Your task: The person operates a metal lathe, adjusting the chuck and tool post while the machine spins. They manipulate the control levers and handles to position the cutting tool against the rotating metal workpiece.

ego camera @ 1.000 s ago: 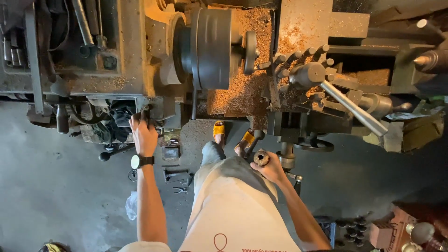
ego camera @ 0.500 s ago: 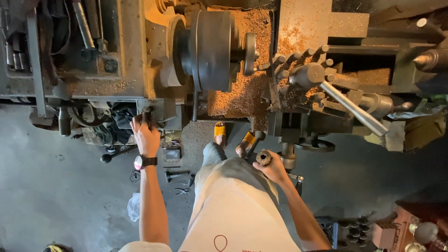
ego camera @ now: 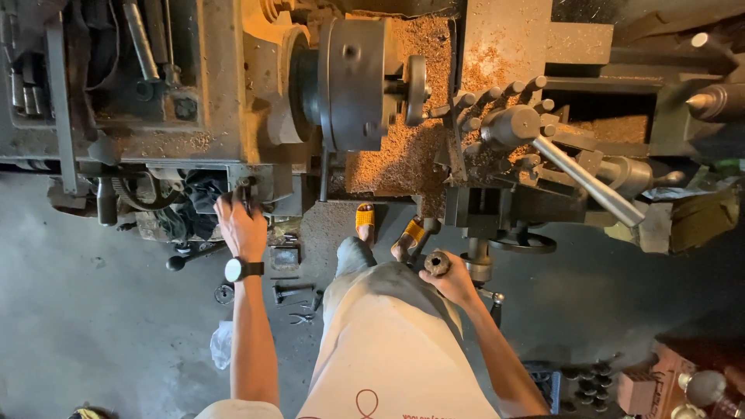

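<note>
The left hand (ego camera: 240, 225) grips a lathe lever (ego camera: 247, 188) (watch on wrist); the right hand (ego camera: 448, 278) holds a round metal part (ego camera: 437, 263).

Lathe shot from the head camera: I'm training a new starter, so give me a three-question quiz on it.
1. True or false: the left hand is on the lathe's front controls.
2. What does the right hand hold? A) a hammer B) a small round metal part C) a rag
3. What is worn on the left wrist?

Key: 1 true; 2 B; 3 a black watch.
</note>
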